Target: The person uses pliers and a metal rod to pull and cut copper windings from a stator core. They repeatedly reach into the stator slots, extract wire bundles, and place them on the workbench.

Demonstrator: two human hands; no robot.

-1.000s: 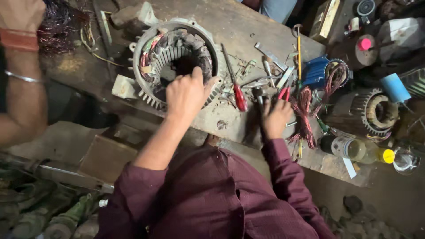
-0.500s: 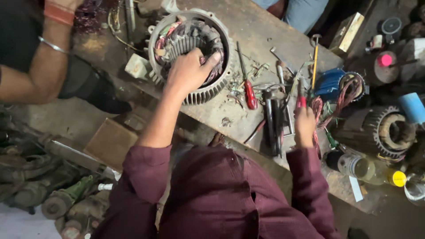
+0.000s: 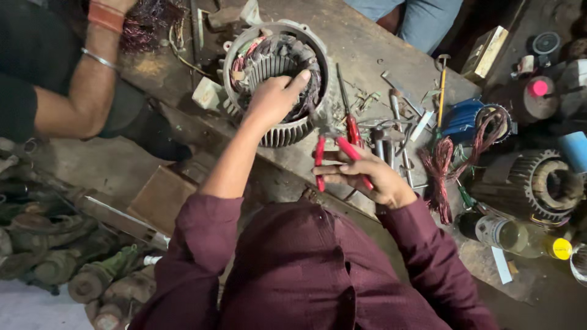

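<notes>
The motor stator [image 3: 278, 79] stood on the surface [image 3: 367, 55], left of a red-handled screwdriver [image 3: 352, 128]. The left hand [image 3: 275, 98] rested on its windings, fingers curled over them. The right hand [image 3: 367, 174] gripped red-handled pliers [image 3: 333, 153] at the near edge, beside copper wire [image 3: 437, 171].

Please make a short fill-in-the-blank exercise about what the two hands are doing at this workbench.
1. The left hand rests on the round motor stator, which lies on the ____.
2. The right hand holds pliers with ____ handles.
3. The person's sleeves are dark ____.
4. A bottle with a ____ cap lies at the right.

Missing words: workbench; red; maroon; yellow
</notes>
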